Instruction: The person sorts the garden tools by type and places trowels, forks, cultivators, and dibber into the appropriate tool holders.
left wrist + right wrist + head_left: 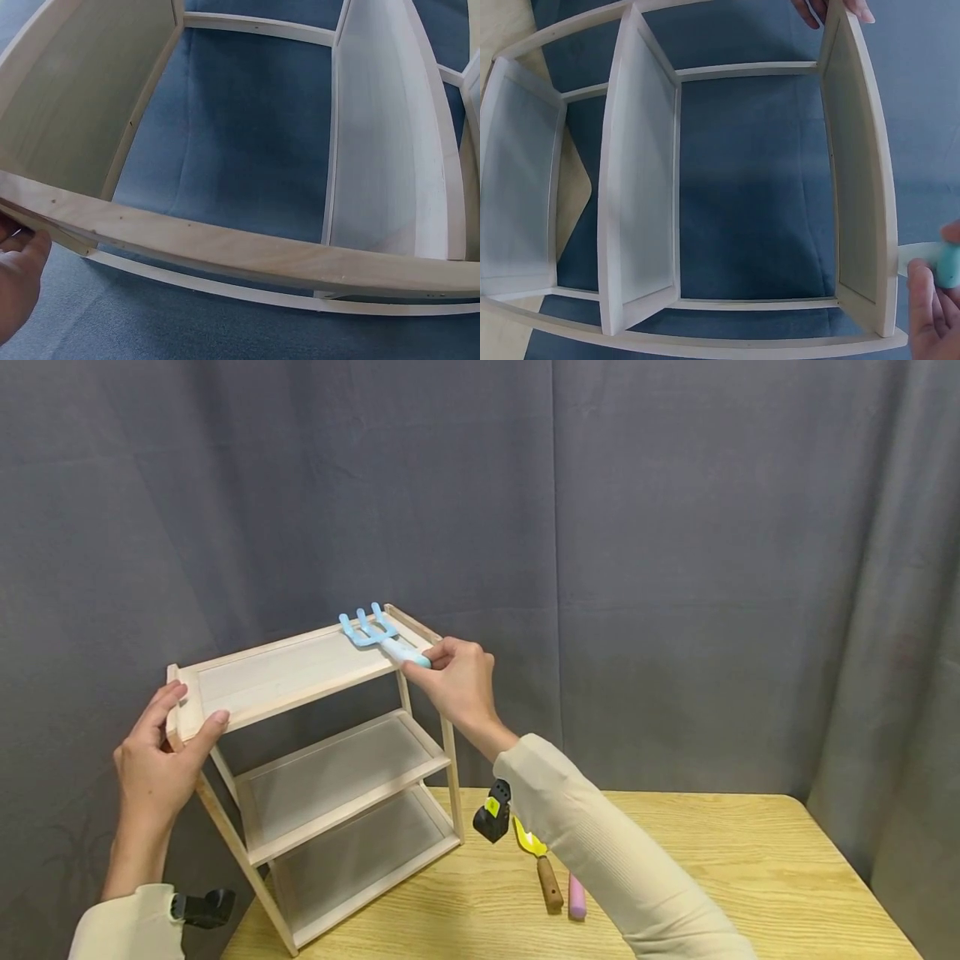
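A pale wooden three-tier shelf (337,791) stands at the table's left side. On its top tier, near the right end, lies a small light-blue hand rake (367,633) with its tines toward the back. My right hand (459,681) pinches the end of the rake's handle between thumb and fingers; the right wrist view shows the teal handle end (949,264) there. At the top tier's left end, my left hand (159,758) grips the frame, thumb over the front edge and fingers on the side. The left wrist view shows only part of that hand (21,281).
On the wooden table (720,860) lie a trowel with a yellow blade and brown handle (550,883) and a pink handle (577,897), partly hidden by the right sleeve. A grey curtain (675,568) hangs behind. Black wrist cameras sit on both sleeves.
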The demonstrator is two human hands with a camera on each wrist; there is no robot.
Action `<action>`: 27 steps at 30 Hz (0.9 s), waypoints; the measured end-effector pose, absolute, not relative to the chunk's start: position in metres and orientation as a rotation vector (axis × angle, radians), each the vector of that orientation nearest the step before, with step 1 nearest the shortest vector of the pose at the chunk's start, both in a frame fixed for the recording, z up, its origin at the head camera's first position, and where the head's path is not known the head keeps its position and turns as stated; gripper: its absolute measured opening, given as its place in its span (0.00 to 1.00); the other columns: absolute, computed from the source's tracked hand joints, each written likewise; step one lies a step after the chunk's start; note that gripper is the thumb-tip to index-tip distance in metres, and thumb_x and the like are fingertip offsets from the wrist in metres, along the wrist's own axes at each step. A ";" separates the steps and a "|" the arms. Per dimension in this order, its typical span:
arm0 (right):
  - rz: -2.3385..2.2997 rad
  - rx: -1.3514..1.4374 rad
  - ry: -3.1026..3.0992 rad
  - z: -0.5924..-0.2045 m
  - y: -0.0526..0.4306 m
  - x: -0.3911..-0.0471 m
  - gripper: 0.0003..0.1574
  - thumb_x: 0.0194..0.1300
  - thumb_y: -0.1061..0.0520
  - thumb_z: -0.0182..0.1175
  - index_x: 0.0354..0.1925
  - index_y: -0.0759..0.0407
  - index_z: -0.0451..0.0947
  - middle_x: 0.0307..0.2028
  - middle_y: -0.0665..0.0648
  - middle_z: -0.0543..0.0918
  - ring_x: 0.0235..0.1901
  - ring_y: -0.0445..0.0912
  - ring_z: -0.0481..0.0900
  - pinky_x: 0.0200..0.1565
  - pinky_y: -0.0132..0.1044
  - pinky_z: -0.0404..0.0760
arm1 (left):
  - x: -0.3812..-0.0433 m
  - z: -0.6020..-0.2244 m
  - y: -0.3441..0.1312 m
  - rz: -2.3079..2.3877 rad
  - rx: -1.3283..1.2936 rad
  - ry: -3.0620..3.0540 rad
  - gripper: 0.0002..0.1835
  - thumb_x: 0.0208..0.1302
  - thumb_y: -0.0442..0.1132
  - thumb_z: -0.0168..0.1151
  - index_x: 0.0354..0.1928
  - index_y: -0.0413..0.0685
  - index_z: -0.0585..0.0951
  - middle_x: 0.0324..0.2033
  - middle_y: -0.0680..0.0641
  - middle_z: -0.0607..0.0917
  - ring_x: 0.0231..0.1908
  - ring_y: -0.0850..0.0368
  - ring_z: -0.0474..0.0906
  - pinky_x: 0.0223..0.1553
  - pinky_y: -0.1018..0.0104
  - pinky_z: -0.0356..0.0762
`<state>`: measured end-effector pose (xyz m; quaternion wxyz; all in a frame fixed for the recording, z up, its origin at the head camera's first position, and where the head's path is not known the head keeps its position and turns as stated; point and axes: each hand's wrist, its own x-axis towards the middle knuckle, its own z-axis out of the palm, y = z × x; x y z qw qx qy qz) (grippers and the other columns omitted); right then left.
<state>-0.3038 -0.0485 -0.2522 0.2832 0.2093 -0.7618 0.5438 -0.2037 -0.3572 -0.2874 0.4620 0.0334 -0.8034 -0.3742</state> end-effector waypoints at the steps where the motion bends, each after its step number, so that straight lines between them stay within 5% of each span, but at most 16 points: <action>1: 1.452 0.563 -2.042 -0.252 -0.049 -0.304 0.12 0.49 0.52 0.73 0.28 0.59 0.84 0.23 0.50 0.85 0.20 0.39 0.79 0.21 0.31 0.74 | -0.204 -0.287 -0.357 -0.921 0.079 -1.976 0.32 0.57 0.42 0.70 0.65 0.46 0.74 0.65 0.51 0.72 0.58 0.65 0.70 0.48 0.84 0.65; 16: 1.430 0.611 -2.082 -0.250 -0.048 -0.305 0.16 0.49 0.51 0.73 0.32 0.60 0.84 0.26 0.53 0.86 0.24 0.38 0.82 0.24 0.29 0.77 | -0.205 -0.287 -0.358 -0.920 0.082 -1.980 0.31 0.58 0.42 0.70 0.64 0.45 0.75 0.65 0.50 0.72 0.61 0.63 0.69 0.51 0.82 0.64; 27: 1.411 0.675 -2.085 -0.251 -0.042 -0.306 0.17 0.53 0.48 0.71 0.32 0.60 0.82 0.29 0.53 0.86 0.29 0.38 0.84 0.28 0.31 0.79 | -0.204 -0.285 -0.362 -0.829 0.034 -2.010 0.31 0.59 0.43 0.68 0.64 0.42 0.75 0.65 0.46 0.72 0.64 0.48 0.67 0.59 0.75 0.61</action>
